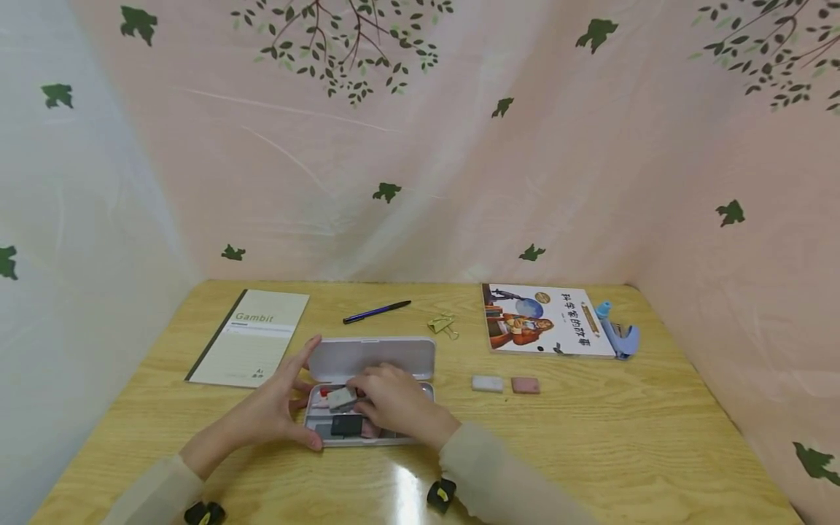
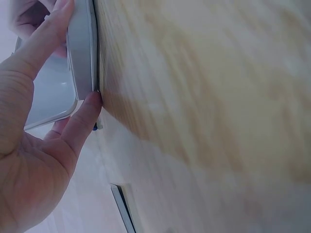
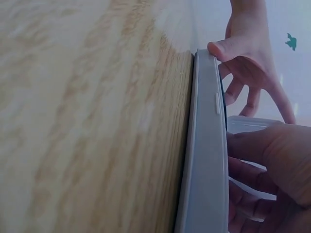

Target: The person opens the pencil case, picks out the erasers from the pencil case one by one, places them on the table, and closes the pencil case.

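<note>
A light grey pencil case (image 1: 374, 359) lies with its lid raised toward the back. My left hand (image 1: 284, 401) holds its left end, thumb at the front corner and other fingers at the side and lid. My right hand (image 1: 397, 399) reaches into the tray, fingers bent; its fingertips are partly hidden, so whether they pinch anything is unclear. Beside those fingertips sits a grey-white eraser (image 1: 341, 399). A black block (image 1: 346, 425) and a partly covered pinkish piece (image 1: 370, 429) lie nearer the front. In the right wrist view, the case's front wall (image 3: 206, 141) hides the contents.
A notebook (image 1: 252, 339) lies at left, a pen (image 1: 377, 312) and yellow binder clips (image 1: 442, 324) behind the case. To the right are a white eraser (image 1: 488, 383), a pink eraser (image 1: 526, 385), a picture book (image 1: 547, 321) and a blue tool (image 1: 619, 337). Black objects (image 1: 441, 495) appear near the wrists.
</note>
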`<state>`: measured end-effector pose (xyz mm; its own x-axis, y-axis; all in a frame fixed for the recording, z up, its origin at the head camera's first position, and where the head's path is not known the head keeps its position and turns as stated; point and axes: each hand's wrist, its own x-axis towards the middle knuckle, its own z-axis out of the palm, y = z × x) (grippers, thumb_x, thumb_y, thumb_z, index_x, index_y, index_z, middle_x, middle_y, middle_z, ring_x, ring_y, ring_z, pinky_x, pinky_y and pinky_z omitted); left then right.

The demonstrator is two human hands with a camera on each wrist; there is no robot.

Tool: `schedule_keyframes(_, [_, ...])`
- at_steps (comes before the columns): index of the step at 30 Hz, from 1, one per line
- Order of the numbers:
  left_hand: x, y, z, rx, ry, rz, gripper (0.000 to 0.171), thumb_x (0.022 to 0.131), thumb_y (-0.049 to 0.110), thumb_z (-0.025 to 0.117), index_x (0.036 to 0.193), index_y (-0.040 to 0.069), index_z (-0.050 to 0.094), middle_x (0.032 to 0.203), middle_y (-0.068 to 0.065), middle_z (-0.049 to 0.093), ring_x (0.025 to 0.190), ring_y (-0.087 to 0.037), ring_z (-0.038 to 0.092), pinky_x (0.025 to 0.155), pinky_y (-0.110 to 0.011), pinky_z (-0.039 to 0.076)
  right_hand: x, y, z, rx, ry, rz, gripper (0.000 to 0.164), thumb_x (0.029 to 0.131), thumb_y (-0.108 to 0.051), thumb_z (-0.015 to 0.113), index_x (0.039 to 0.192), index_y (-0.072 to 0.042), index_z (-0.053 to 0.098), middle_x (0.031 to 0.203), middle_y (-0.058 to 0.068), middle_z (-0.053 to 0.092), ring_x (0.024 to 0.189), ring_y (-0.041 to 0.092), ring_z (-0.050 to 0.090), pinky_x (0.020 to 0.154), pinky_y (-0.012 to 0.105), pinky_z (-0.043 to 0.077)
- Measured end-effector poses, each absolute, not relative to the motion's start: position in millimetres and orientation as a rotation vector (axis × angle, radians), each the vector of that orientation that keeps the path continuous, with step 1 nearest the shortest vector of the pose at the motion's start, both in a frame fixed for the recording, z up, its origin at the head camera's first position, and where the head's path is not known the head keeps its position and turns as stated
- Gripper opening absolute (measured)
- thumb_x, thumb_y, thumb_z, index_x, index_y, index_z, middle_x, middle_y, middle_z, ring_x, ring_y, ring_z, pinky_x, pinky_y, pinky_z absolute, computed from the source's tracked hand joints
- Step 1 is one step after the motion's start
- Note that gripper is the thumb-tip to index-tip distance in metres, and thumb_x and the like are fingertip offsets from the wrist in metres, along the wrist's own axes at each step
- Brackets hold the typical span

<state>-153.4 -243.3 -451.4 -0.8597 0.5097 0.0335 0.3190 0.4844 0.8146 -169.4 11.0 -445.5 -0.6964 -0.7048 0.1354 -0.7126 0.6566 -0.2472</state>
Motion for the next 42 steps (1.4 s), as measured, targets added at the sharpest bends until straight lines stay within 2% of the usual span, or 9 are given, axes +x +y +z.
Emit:
schedule_keyframes(6, [-153,-244,-451,0.703,2.511,1.320,0.146,0.059,0.030,0.100,0.162,0.039,-0.003,0.139,-0.016,0.033,0.111,-0.033,0.061,0.091,-0.039,0.057,-169,9,-446,1.156,-2.851,0.497,0.023,0.091,-0.028,0.078,0.111,-0.018,0.077,0.100,-0.008,0.071,0.085,0.006,0.058,0.079,0.021,0.048])
schedule_keyframes(13, [-153,-244,-451,0.696,2.496,1.321,0.145,0.061,0.031,0.099,0.161,0.042,-0.005,0.140,-0.016,0.032,0.112,-0.033,0.059,0.092,-0.038,0.057,-168,14,-443,1.092,-2.870,0.631,0.021,0.085,-0.018,0.079,0.106,-0.015,0.076,0.086,-0.010,0.065,0.074,0.004,0.052,0.067,0.019,0.045])
schedule_keyframes(20, [-154,-245,-450,0.690,2.512,1.313,0.145,0.060,0.032,0.099,0.161,0.042,-0.004,0.140,-0.016,0.033,0.112,-0.033,0.059,0.091,-0.039,0.057,-160,43,-424,1.084,-2.877,1.012,0.018,0.082,-0.014,0.079,0.100,-0.014,0.074,0.087,-0.008,0.068,0.072,0.002,0.057,0.063,0.016,0.049])
schedule_keyframes(26, [-155,-243,-449,0.680,2.507,1.304,0.144,0.061,0.033,0.099,0.161,0.043,-0.004,0.141,-0.017,0.033,0.111,-0.032,0.060,0.092,-0.039,0.057,-156,96,-412,1.046,-2.907,1.314,0.019,0.084,-0.009,0.079,0.100,-0.012,0.072,0.088,-0.003,0.067,0.071,0.006,0.060,0.061,0.021,0.054])
schedule_keyframes(31, [-154,-243,-450,0.671,2.504,1.308,0.145,0.060,0.033,0.099,0.161,0.043,-0.004,0.140,-0.017,0.034,0.111,-0.031,0.061,0.092,-0.039,0.057,-157,153,-413,0.952,-2.904,1.261,0.020,0.086,-0.009,0.079,0.104,-0.011,0.072,0.088,-0.007,0.065,0.074,0.007,0.060,0.064,0.023,0.054])
schedule_keyframes(34, [-153,-244,-451,0.685,2.509,1.309,0.146,0.060,0.033,0.099,0.162,0.041,-0.004,0.139,-0.017,0.034,0.111,-0.031,0.061,0.092,-0.039,0.057,-160,194,-416,0.896,-2.919,1.218,0.019,0.087,-0.008,0.077,0.105,-0.009,0.071,0.087,-0.007,0.064,0.073,0.008,0.059,0.060,0.024,0.053])
schedule_keyframes(38, [-154,-245,-452,0.719,2.523,1.303,0.146,0.060,0.033,0.099,0.163,0.034,-0.004,0.142,-0.018,0.033,0.109,-0.031,0.060,0.092,-0.038,0.057,-163,249,-424,0.805,-2.967,1.135,0.018,0.089,-0.006,0.074,0.106,-0.008,0.070,0.084,-0.007,0.064,0.069,0.007,0.058,0.055,0.023,0.051])
schedule_keyframes(42, [-154,-245,-451,0.735,2.532,1.295,0.146,0.060,0.034,0.099,0.164,0.028,-0.004,0.142,-0.017,0.033,0.108,-0.031,0.060,0.092,-0.038,0.056,-166,294,-432,0.716,-2.999,1.044,0.018,0.089,-0.006,0.074,0.106,-0.006,0.070,0.084,-0.007,0.063,0.069,0.006,0.057,0.056,0.023,0.050])
